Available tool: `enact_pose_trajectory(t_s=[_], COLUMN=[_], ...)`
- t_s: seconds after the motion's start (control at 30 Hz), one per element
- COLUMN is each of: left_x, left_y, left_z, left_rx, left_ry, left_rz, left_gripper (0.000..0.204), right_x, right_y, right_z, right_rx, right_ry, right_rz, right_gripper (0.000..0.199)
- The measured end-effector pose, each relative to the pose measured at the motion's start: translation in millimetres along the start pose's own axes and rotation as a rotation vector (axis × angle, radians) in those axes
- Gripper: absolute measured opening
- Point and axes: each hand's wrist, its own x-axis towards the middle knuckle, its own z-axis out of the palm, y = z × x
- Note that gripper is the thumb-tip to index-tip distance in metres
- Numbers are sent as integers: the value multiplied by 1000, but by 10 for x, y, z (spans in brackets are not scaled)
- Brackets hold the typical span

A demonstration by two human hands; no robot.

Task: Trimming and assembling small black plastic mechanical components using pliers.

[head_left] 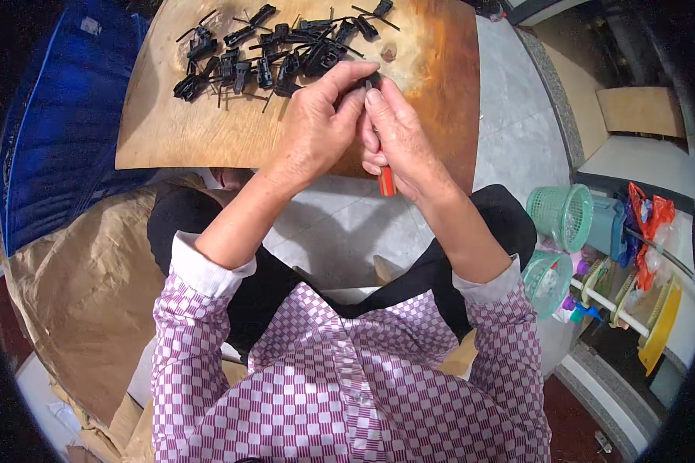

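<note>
Above the near part of a wooden table [208,135], my two hands meet. My left hand [316,131] is closed, pinching a small black plastic part [374,79] between thumb and forefinger. Wrapped in my right hand [403,139] is a tool with a red handle [387,182], whose end sticks out below the fingers. The right thumb presses near a short metal tip [368,86] against the black part; the kind of tool is mostly hidden by the fingers. Just beyond my left hand lies a loose pile of similar black plastic parts [265,69], many with thin rods sticking out.
To the left stands a blue ribbed sheet or bin [62,131], with a large brown paper sack [93,293] in front. On the right are two green plastic baskets [560,216], a blue container [608,228], a red plastic bag [656,220] and a yellow-edged rack [660,328].
</note>
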Motion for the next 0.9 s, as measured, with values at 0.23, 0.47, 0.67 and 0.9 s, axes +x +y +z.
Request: enact_pose_trajectory(t_s=[0.23,0.47,0.67,0.9], left_x=[-57,-400,-1216,-2387], left_y=[-106,488,1847,2148], left_z=[-160,-741,-2861,-4532], left_rx=[203,346,984,1407], left_ry=[91,53,620,430], left_rz=[143,274,328,-656], left_gripper=[24,33,24,25], right_x=[88,-240,-210,-78], right_y=[-11,-172,-192,-168], right_z=[115,102,-19,-143], right_rx=[141,-203,-194,-160], right_ry=[-75,-364,-287,-198], right_rz=[250,180,71,81], right_gripper=[11,31,33,33])
